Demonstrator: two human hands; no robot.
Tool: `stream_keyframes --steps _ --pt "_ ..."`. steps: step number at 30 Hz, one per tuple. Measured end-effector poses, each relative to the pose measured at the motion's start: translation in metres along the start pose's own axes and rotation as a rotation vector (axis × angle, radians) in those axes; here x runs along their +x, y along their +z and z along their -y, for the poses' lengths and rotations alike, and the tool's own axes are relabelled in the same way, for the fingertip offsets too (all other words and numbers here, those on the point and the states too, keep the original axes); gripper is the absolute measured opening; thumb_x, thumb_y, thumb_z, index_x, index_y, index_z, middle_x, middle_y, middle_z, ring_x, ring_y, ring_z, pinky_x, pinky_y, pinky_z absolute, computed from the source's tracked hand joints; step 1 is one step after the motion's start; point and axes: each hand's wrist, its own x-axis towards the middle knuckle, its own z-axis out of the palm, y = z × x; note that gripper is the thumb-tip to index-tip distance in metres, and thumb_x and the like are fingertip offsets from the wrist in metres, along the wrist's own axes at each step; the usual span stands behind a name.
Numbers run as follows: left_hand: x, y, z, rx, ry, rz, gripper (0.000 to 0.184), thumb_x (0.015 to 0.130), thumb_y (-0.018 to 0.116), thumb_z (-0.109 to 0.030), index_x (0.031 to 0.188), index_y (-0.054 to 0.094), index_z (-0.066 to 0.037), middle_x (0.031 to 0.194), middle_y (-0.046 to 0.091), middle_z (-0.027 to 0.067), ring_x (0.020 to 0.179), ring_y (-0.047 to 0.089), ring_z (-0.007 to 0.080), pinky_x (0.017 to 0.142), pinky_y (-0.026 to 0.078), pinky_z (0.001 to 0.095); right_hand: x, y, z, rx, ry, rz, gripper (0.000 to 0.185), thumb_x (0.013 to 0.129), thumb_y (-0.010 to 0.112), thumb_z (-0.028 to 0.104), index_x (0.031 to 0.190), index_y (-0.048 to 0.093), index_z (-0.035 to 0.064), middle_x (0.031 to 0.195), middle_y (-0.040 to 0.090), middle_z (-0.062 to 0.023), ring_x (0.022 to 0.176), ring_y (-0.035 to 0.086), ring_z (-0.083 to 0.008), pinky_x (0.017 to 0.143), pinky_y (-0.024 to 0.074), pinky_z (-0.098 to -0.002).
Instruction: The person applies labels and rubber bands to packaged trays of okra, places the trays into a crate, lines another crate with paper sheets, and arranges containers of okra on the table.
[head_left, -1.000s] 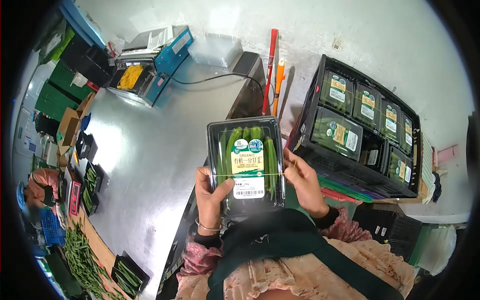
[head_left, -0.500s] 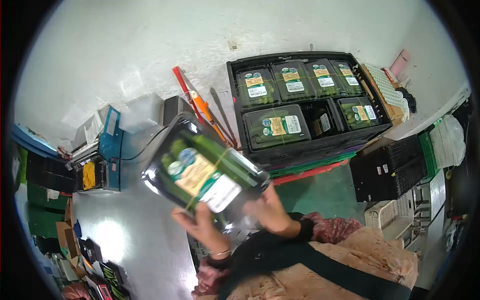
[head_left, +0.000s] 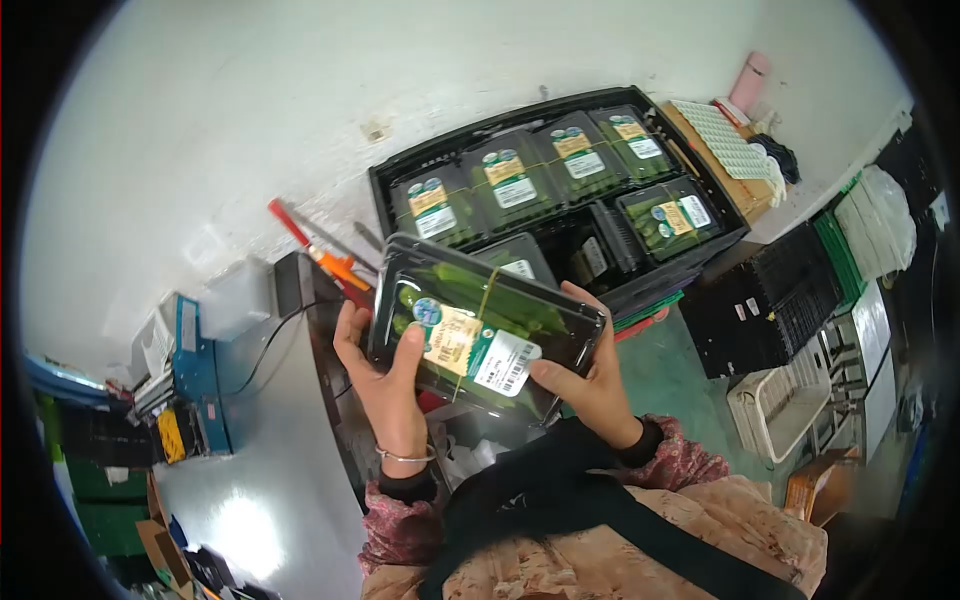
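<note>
A clear-lidded black tray of green vegetables [head_left: 470, 335] is held tilted in front of my body, with a yellow band around it and a label on top. My left hand [head_left: 390, 375] grips its left end, thumb on the lid. At the right end my right hand [head_left: 592, 380] is closed on it, thumb beside the barcode label. Behind the tray is a black crate [head_left: 735, 228] holding several similar packs, such as a banded one [head_left: 668, 222]. The held tray partly hides one pack in the crate's front row.
A metal table [head_left: 290, 430] lies at the left, with a blue-sided machine [head_left: 200, 345] and a clear plastic box [head_left: 238, 298]. Red and orange handles [head_left: 340, 268] lean by the wall. At right are a black crate stack [head_left: 770, 300] and a white basket [head_left: 780, 420].
The view has swung right, bringing the crate nearer the middle. Both hands have turned the tray from upright to slanting sideways and carried it in front of the crate. My right hand no longer pulls the band.
</note>
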Motion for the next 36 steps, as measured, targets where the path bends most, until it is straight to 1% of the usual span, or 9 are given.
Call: stream_keyframes --steps 8,9,11,15,19,22,30,33,36 --pt "0.036 0.061 -0.002 -0.131 -0.114 0.147 0.043 0.093 0.063 -0.025 0.125 0.049 0.000 0.115 0.055 0.0056 0.104 0.053 0.0147 0.094 0.040 0.0301 0.042 -0.053 0.015 -0.466 -0.309 0.004 0.087 0.074 0.080 0.009 0.143 0.028 0.0007 0.132 0.046 -0.0119 0.121 0.048 -0.0198 0.102 0.0393 -0.0339" --pt "0.042 0.073 -0.004 -0.128 -0.133 0.157 0.041 0.092 0.065 -0.025 0.122 0.052 0.000 0.112 0.054 0.0041 0.102 0.050 0.0137 0.095 0.037 0.0289 0.052 -0.055 0.027 -0.095 -0.120 -0.117 0.077 0.075 0.078 0.009 0.140 0.036 0.0002 0.137 0.044 -0.0133 0.127 0.043 -0.0236 0.104 0.0372 -0.0359" --pt "0.055 0.094 -0.004 -0.185 -0.188 0.196 0.036 0.095 0.060 -0.024 0.122 0.052 -0.001 0.113 0.053 0.0033 0.097 0.054 0.0113 0.086 0.043 0.0264 0.077 -0.088 0.057 -0.007 0.048 -0.369 0.069 0.080 0.071 0.003 0.140 0.036 0.0013 0.121 0.056 -0.0105 0.105 0.058 -0.0181 0.092 0.0471 -0.0329" --pt "0.076 0.108 0.055 0.074 -0.012 0.608 0.018 0.096 0.056 -0.015 0.108 0.061 -0.003 0.103 0.061 0.0028 0.086 0.063 0.0135 0.075 0.049 0.0269 0.121 -0.147 0.099 -0.151 -0.137 -0.572 0.054 0.082 0.068 0.007 0.129 0.045 -0.0057 0.108 0.062 -0.0114 0.086 0.063 -0.0157 0.071 0.0517 -0.0259" --pt "0.063 0.117 0.093 0.556 0.642 0.923 0.016 0.091 0.055 -0.012 0.102 0.066 -0.007 0.104 0.066 0.0068 0.109 0.060 0.0276 0.100 0.041 0.0421 0.145 -0.189 0.119 -0.351 -0.098 -0.376 0.049 0.083 0.067 0.007 0.128 0.050 -0.0009 0.098 0.065 -0.0105 0.080 0.063 -0.0120 0.068 0.0508 -0.0230" --pt "0.058 0.125 0.110 0.635 0.901 0.925 0.014 0.087 0.061 -0.019 0.097 0.069 -0.013 0.111 0.065 0.0023 0.122 0.050 0.0255 0.110 0.028 0.0495 0.158 -0.188 0.116 -0.468 -0.008 -0.302 0.051 0.082 0.068 0.015 0.129 0.052 0.0010 0.100 0.064 -0.0116 0.083 0.063 -0.0137 0.070 0.0495 -0.0246" --pt "0.065 0.125 0.107 0.790 0.895 1.020 0.015 0.090 0.057 -0.024 0.099 0.065 -0.016 0.106 0.059 0.0014 0.125 0.045 0.0250 0.110 0.025 0.0507 0.172 -0.128 0.077 -1.105 0.073 -0.017 0.054 0.076 0.071 0.031 0.124 0.057 0.0090 0.101 0.066 -0.0172 0.093 0.063 -0.0258 0.082 0.0479 -0.0335" --pt "0.067 0.123 0.114 0.741 0.905 0.982 0.013 0.089 0.058 -0.024 0.098 0.065 -0.016 0.104 0.059 0.0009 0.124 0.046 0.0243 0.110 0.026 0.0504 0.168 -0.117 0.050 -1.361 -0.218 0.059 0.051 0.077 0.068 0.033 0.121 0.057 0.0109 0.104 0.063 -0.0208 0.089 0.062 -0.0402 0.082 0.0487 -0.0442" --pt "0.067 0.123 0.116 0.731 0.923 0.962 0.014 0.089 0.059 -0.025 0.097 0.065 -0.016 0.104 0.059 0.0002 0.123 0.048 0.0234 0.109 0.027 0.0497 0.164 -0.096 0.038 -1.521 -0.096 0.079 0.049 0.078 0.067 0.028 0.121 0.055 0.0081 0.105 0.059 -0.0174 0.092 0.062 -0.0387 0.080 0.0502 -0.0440"
